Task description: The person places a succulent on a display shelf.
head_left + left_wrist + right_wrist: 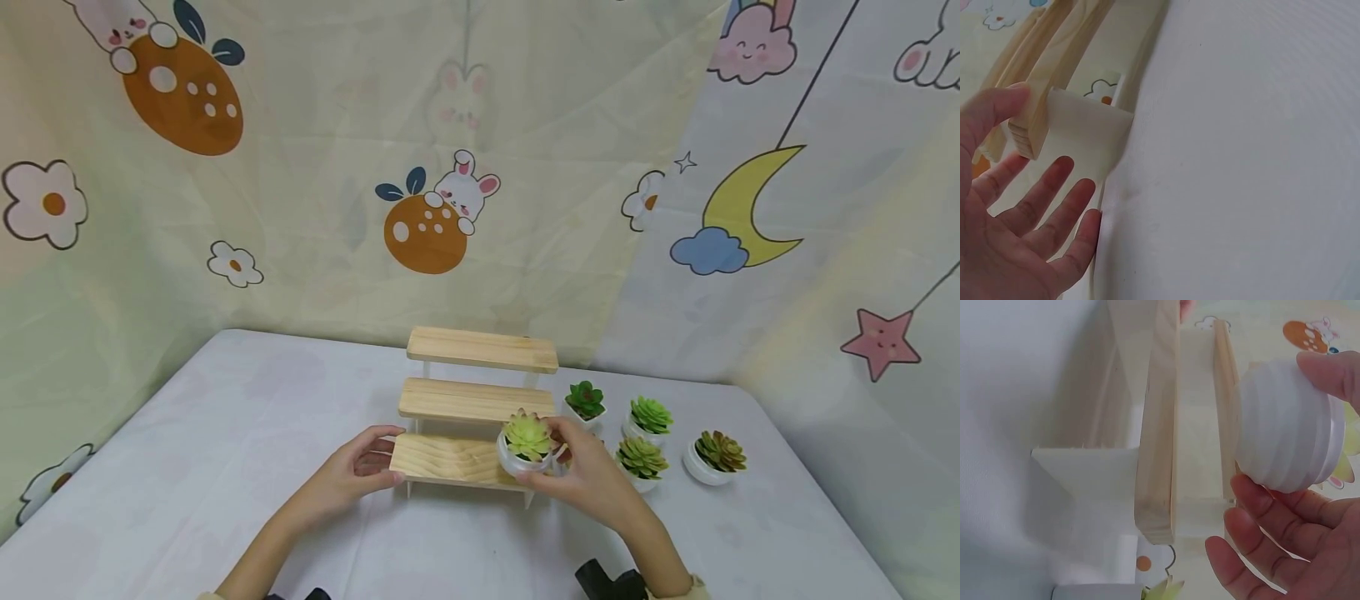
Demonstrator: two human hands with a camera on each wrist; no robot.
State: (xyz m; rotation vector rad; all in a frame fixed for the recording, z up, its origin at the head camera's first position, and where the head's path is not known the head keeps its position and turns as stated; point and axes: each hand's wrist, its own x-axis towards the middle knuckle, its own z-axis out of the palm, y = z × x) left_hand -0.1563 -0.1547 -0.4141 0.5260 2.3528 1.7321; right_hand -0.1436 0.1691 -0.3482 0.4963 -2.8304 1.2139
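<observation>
My right hand (585, 471) pinches a white ribbed pot (1288, 425) between thumb and fingers. A light green succulent with pinkish tips (527, 435) grows in it. The pot is over the right end of the lowest board of a three-tier wooden display stand (450, 458), and its base is raised off that board in the right wrist view. At the stand's left end, my left hand (360, 467) holds the lowest board, thumb at the front corner and index finger at the back. The other left fingers (1060, 231) spread loosely below the board, beside the white side support (1085, 122).
To the stand's right are several more potted succulents: a dark green one (585, 400), a bright green one (649, 415), an olive one (641, 460) and a reddish one (716, 454). A white cloth (300, 392) covers the table; a printed curtain (315, 208) hangs behind.
</observation>
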